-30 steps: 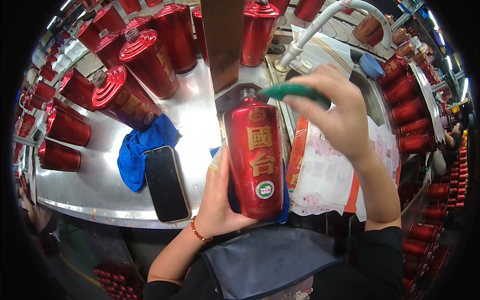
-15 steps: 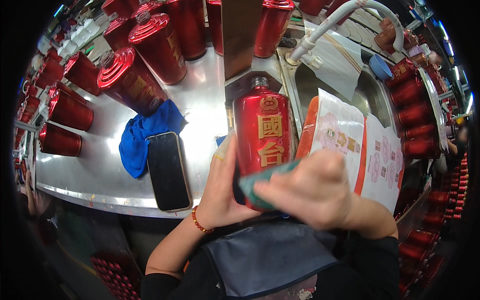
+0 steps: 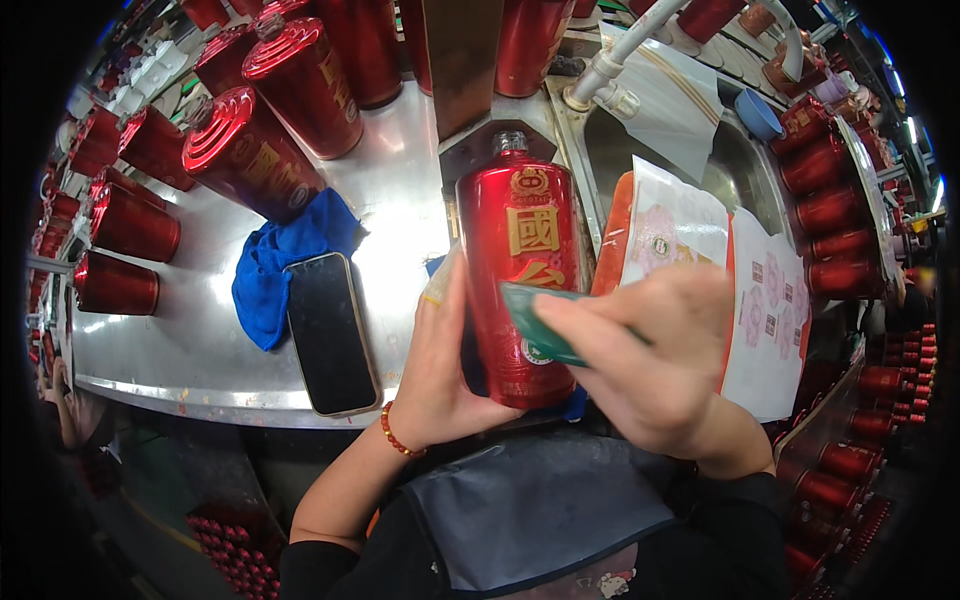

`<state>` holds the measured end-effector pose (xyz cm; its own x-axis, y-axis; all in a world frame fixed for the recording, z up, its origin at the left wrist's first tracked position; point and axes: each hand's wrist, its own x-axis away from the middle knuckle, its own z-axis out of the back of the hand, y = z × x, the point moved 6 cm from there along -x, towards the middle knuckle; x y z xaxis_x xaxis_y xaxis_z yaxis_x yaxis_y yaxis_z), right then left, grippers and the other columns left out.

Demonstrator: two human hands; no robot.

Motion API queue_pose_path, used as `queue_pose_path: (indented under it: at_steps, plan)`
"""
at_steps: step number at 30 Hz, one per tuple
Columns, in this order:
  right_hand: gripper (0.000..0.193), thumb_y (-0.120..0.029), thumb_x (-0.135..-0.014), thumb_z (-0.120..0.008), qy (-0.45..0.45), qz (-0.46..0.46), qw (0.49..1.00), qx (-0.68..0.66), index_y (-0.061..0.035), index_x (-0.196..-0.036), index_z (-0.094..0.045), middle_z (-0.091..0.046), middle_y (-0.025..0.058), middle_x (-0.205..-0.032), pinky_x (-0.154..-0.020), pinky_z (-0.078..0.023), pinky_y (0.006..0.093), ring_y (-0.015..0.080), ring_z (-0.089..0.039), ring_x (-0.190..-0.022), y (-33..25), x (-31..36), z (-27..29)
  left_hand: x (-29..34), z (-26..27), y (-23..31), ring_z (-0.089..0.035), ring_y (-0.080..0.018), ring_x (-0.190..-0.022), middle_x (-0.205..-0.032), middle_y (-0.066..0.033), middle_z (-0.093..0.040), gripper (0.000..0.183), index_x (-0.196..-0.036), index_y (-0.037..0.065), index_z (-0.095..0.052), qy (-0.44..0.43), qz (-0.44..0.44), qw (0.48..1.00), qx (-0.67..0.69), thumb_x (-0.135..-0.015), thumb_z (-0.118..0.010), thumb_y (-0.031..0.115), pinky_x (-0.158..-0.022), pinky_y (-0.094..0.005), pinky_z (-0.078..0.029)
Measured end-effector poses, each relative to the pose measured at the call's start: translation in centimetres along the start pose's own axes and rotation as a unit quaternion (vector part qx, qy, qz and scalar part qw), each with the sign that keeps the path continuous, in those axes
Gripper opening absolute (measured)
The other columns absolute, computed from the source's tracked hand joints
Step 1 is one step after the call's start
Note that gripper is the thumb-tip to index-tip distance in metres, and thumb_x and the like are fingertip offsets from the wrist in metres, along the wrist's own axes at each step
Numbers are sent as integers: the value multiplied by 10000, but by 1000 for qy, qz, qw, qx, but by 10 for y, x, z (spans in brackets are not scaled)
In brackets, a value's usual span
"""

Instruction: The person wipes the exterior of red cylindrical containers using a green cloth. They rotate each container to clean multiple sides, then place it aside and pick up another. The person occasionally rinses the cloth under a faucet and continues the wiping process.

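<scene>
A glossy red bottle (image 3: pixel 490 330) with gold raised characters and a clear threaded neck lies in front of me, its neck pointing away. Along its left side and under its base, my left hand (image 3: pixel 440 365) grips it, thumb near the base; a pale yellowish wrap shows on one finger. My right hand (image 3: pixel 655 350) is closed round a flat green scraper (image 3: pixel 545 322), whose edge lies over the lower gold character. That character is partly covered by the scraper. Both hand and tool on the right are slightly blurred.
A phone (image 3: pixel 333 335) and a blue cloth (image 3: pixel 265 275) lie on the metal table (image 3: pixel 210 360) at left, near several red bottles (image 3: pixel 250 160). On the right, printed label sheets (image 3: pixel 680 215) rest beside a sink (image 3: pixel 735 165) with a tap (image 3: pixel 610 75). More bottles stand far right.
My right hand has moved the green scraper up from the bottle's base to its lower character and turned it. The label near the base now shows. My left hand keeps its grip.
</scene>
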<state>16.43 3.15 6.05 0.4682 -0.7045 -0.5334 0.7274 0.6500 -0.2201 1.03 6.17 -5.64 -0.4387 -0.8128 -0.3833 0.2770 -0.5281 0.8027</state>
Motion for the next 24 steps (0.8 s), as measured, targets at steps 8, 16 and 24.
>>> queue_pose_path:
  at_steps: [8,16,24]
  plan:
    - [466,-57,-624,-849,12,-18,999,27,-81,-1085,-782,-619,-22,-846,-732,-403,348,209,-534,-770,3,-3,-6,0,-2,-3,-378,-456,-1455,-1607,-283,-333,1361,-1630,-56,-140,-25,5,1000,0,-633,-983,327,-1194,-502,-319]
    - [250,-188,-955,-755,93,-491,730,-466,19,-1093,-732,-721,52,-896,-606,-507,211,74,-663,-695,115,56,-48,4,-7,-11,-334,-416,-1484,-1626,-257,-311,1384,-1636,-52,-124,-65,68,995,23,-625,-983,341,-1205,-485,-290]
    - [263,-156,-921,-793,93,-475,759,-436,20,-1109,-737,-714,42,-915,-691,-525,223,73,-657,-779,111,58,-45,5,-7,-11,-328,-422,-1482,-1629,-264,-290,1353,-1630,-44,-160,-71,96,992,35,-626,-981,342,-1221,-490,-264]
